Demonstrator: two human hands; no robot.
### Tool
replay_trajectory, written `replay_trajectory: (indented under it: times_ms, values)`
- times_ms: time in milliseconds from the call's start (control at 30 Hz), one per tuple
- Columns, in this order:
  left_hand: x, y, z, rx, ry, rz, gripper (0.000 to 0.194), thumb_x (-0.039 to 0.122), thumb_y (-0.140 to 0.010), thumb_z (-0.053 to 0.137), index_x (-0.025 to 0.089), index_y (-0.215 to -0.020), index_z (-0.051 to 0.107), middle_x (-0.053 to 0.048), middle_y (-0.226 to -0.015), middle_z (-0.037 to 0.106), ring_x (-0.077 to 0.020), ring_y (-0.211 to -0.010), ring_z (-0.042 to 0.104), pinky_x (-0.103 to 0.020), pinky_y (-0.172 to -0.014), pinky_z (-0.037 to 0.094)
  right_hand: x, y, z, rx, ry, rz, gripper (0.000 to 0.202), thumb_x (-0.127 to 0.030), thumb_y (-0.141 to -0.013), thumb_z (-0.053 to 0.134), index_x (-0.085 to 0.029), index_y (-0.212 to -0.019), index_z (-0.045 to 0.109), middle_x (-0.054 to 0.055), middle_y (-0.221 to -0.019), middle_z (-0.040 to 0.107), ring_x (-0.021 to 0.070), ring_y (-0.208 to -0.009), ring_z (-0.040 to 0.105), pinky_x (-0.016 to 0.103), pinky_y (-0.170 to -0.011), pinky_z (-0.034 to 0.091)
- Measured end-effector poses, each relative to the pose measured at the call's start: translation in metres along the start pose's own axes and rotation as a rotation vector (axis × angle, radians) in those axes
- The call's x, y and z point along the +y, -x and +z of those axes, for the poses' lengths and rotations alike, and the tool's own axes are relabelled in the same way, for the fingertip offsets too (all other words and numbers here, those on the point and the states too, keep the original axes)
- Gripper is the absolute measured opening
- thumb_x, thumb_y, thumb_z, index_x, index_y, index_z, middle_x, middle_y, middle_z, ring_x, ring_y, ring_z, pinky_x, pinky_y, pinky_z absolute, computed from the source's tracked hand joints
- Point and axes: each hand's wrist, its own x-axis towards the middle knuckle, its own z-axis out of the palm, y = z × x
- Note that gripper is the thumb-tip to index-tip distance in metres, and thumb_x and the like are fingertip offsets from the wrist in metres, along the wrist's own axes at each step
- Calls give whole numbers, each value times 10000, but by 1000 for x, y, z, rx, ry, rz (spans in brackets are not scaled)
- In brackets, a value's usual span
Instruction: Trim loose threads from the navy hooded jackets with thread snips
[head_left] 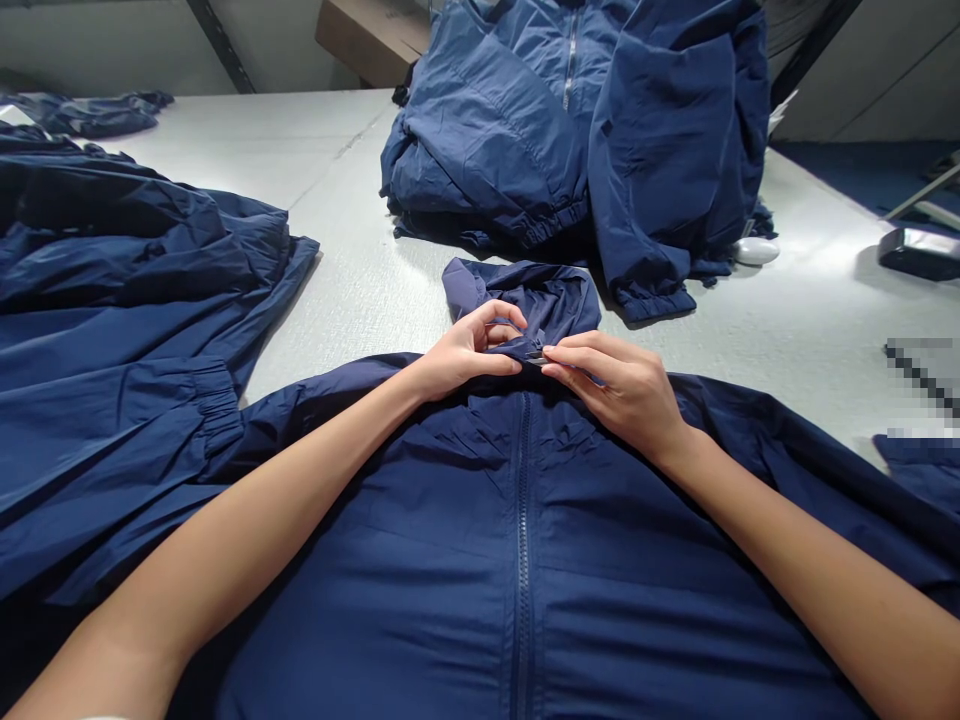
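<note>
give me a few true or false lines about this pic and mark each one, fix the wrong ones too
1. The left hand and right hand are at the neck end of the dark blue fabric jacket. True.
2. The right hand holds nothing. False: it pinches a small silvery metal item.
3. The jacket's long toothed front zipper is closed where it shows. True.
4. A white rounded object lies right of the heap of blue fabric garments. True.
5. The heap lies nearer the camera than the jacket. False: it lies farther off.
</note>
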Motion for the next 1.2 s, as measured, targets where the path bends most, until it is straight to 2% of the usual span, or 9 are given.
replay_trajectory:
  times_ms: [267,733,867,1200]
  values:
    - [0,0,0,-8,13,1,437,93,-635,766,209,-991,541,52,-767,641,-69,-663,594,-192,-619,421,-1,1,1,1,21,35,176,-359,-931,619,-256,-1008,740,54,-982,755,194,-861,707,333,-788,567]
    - [0,0,-1,-11,22,-15,478,120,-622,781,221,-1021,537,58,-771,641,-82,-673,608,-218,-646,437,-2,1,2,30,44,8,156,-341,-929,623,-267,-998,741,42,-961,767,196,-849,720,330,-768,580]
    - [0,0,0,-9,34,-20,476,125,-621,783,218,-1018,538,59,-768,636,-80,-672,607,-217,-645,437,-1,1,2,50,74,-45,152,-317,-923,635,-252,-1025,728,43,-965,769,190,-833,721,318,-773,572]
    - [0,0,0,-12,59,-17,458,103,-624,779,213,-1000,541,58,-763,641,-70,-661,602,-200,-624,430,2,0,0,-25,57,-28,188,-346,-926,628,-198,-1002,714,72,-919,759,200,-791,717,313,-749,558]
